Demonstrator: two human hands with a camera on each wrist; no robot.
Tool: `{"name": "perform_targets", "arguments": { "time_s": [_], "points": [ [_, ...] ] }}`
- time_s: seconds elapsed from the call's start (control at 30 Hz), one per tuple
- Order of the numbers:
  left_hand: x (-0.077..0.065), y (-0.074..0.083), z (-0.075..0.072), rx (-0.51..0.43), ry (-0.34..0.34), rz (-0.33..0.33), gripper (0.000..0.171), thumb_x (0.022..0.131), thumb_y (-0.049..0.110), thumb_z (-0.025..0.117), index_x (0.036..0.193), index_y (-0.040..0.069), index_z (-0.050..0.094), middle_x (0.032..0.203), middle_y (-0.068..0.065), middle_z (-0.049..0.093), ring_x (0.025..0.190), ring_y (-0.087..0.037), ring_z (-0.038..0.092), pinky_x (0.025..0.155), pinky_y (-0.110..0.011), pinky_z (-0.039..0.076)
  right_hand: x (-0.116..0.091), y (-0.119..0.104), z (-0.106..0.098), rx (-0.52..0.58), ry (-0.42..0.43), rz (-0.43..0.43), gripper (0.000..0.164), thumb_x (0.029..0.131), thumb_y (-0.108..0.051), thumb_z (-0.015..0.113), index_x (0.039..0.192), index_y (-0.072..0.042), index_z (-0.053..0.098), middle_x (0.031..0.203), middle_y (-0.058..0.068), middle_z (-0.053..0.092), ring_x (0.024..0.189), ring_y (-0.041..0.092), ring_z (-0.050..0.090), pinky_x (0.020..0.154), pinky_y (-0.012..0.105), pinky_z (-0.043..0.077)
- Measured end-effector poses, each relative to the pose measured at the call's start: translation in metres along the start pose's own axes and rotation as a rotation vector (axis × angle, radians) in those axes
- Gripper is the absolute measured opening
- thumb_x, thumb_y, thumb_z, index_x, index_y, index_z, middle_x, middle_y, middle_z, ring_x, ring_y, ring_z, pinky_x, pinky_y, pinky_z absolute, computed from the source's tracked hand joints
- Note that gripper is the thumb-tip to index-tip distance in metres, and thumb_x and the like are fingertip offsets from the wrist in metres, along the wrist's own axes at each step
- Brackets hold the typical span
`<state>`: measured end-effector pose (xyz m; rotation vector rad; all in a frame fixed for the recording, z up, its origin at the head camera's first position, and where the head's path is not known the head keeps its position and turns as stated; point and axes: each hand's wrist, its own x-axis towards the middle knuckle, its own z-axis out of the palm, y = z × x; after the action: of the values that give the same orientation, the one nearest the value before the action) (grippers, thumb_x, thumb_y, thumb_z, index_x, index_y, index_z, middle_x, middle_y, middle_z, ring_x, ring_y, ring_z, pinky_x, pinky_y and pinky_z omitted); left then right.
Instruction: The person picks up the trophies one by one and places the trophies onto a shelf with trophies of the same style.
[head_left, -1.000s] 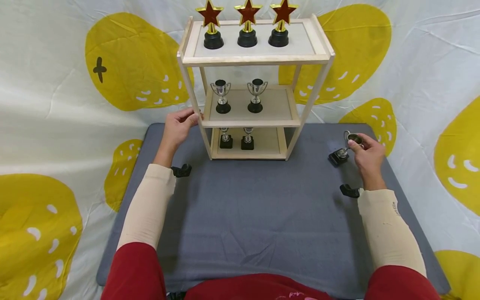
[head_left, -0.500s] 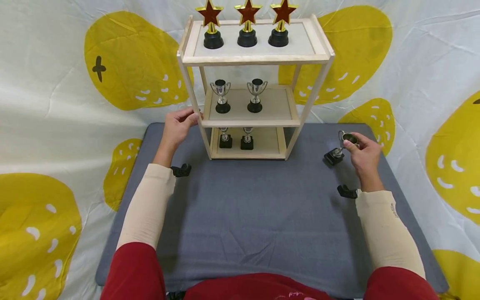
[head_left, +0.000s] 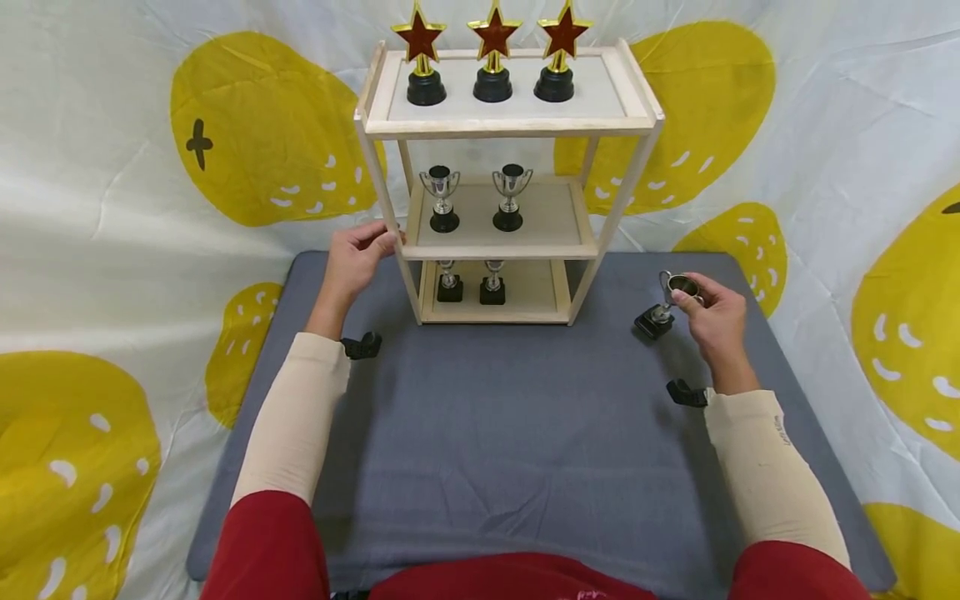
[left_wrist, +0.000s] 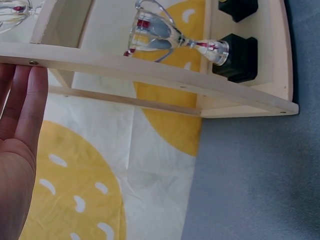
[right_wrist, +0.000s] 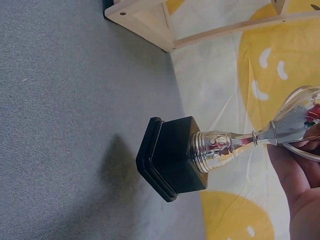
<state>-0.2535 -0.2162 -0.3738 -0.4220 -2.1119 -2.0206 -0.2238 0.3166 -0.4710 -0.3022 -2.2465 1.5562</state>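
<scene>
My right hand [head_left: 717,321] pinches a silver trophy cup [head_left: 684,287] by its bowl, to the right of the wooden shelf [head_left: 480,252]. The trophy's square black base [right_wrist: 177,156] hangs tilted above the grey cloth in the right wrist view. At the shelf's left side, my left hand [head_left: 354,257] grips the front post [left_wrist: 115,67] near the middle tier; part of the fingers is hidden behind it. Two silver cups with round bases, a left cup [head_left: 442,200] and a right cup [head_left: 510,197], stand on that tier.
Three star trophies [head_left: 492,54] stand on the top tier. Below, two cups with square black bases [head_left: 450,288] stand on the bottom tier, their tops partly hidden. A grey cloth-covered table [head_left: 480,433] lies under the shelf, before a patterned curtain [head_left: 277,125].
My right hand has carried the trophy to the left, a little closer to the shelf and to me. The left hand stays on the post.
</scene>
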Motion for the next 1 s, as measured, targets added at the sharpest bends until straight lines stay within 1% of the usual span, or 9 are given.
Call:
{"name": "perform_targets", "arguments": {
  "time_s": [0.1,0.3,0.43,0.6,0.7,0.83,0.93,1.0],
  "points": [
    [-0.001,-0.001,0.000,0.005,0.002,-0.004,0.026,0.093,0.003,0.065,0.116,-0.008,0.069,0.102,-0.025,0.072,0.090,-0.012,0.072,0.085,-0.024,0.060,-0.002,0.000,0.001,-0.004,-0.012,-0.008,0.036,0.085,-0.009,0.077,0.119,-0.002,0.071,0.084,-0.026,0.065,0.072,-0.003,0.055,0.053,0.011,0.040],
    [-0.001,-0.003,-0.001,0.032,0.006,-0.008,0.027,0.093,0.006,0.065,0.117,-0.007,0.069,0.107,-0.032,0.068,0.092,-0.012,0.072,0.085,-0.023,0.060,-0.007,-0.003,0.004,-0.023,-0.037,-0.059,0.035,0.084,-0.011,0.077,0.118,-0.003,0.071,0.084,-0.027,0.065,0.070,-0.004,0.055,0.054,0.010,0.041],
    [0.003,-0.012,-0.003,0.027,0.010,-0.007,0.030,0.093,0.007,0.065,0.118,-0.010,0.067,0.108,-0.032,0.068,0.092,-0.012,0.072,0.085,-0.023,0.060,-0.010,-0.006,0.005,0.000,-0.055,-0.082,0.036,0.084,-0.007,0.077,0.118,0.001,0.070,0.084,-0.025,0.066,0.068,-0.003,0.054,0.052,0.012,0.039],
    [0.007,-0.023,-0.005,0.029,0.011,0.023,0.036,0.093,0.011,0.067,0.119,-0.014,0.064,0.104,-0.023,0.072,0.091,-0.009,0.072,0.085,-0.022,0.060,-0.014,-0.011,0.006,0.014,-0.072,-0.087,0.036,0.084,-0.005,0.076,0.119,0.002,0.069,0.086,-0.023,0.067,0.067,-0.001,0.052,0.051,0.014,0.036],
    [0.007,-0.024,-0.005,0.043,0.016,0.033,0.034,0.093,0.014,0.068,0.118,-0.009,0.068,0.100,-0.016,0.075,0.091,-0.008,0.071,0.085,-0.022,0.060,-0.016,-0.014,0.007,0.010,-0.077,-0.089,0.035,0.084,-0.006,0.076,0.118,0.001,0.070,0.087,-0.023,0.067,0.068,-0.001,0.051,0.051,0.015,0.036],
    [0.007,-0.024,-0.005,0.049,0.015,0.027,0.031,0.093,0.016,0.068,0.117,-0.002,0.071,0.101,-0.014,0.075,0.093,-0.010,0.071,0.087,-0.025,0.060,-0.026,-0.030,0.006,0.007,-0.093,-0.110,0.033,0.086,-0.006,0.075,0.117,0.002,0.070,0.087,-0.022,0.068,0.066,-0.001,0.052,0.051,0.015,0.038],
    [0.007,-0.025,-0.006,0.024,0.008,0.024,0.032,0.093,0.015,0.068,0.118,-0.004,0.069,0.101,-0.013,0.076,0.093,-0.011,0.072,0.087,-0.026,0.060,-0.033,-0.041,0.005,0.014,-0.114,-0.137,0.032,0.087,-0.004,0.073,0.118,0.006,0.069,0.087,-0.022,0.069,0.063,0.000,0.053,0.050,0.015,0.038],
    [0.008,-0.025,-0.006,0.009,0.009,0.023,0.033,0.092,0.014,0.068,0.118,-0.005,0.069,0.099,-0.010,0.076,0.093,-0.012,0.072,0.086,-0.025,0.060,-0.032,-0.039,0.005,0.017,-0.119,-0.141,0.033,0.087,-0.004,0.073,0.119,0.005,0.068,0.087,-0.023,0.069,0.062,-0.001,0.053,0.050,0.015,0.039]
  ]
}}
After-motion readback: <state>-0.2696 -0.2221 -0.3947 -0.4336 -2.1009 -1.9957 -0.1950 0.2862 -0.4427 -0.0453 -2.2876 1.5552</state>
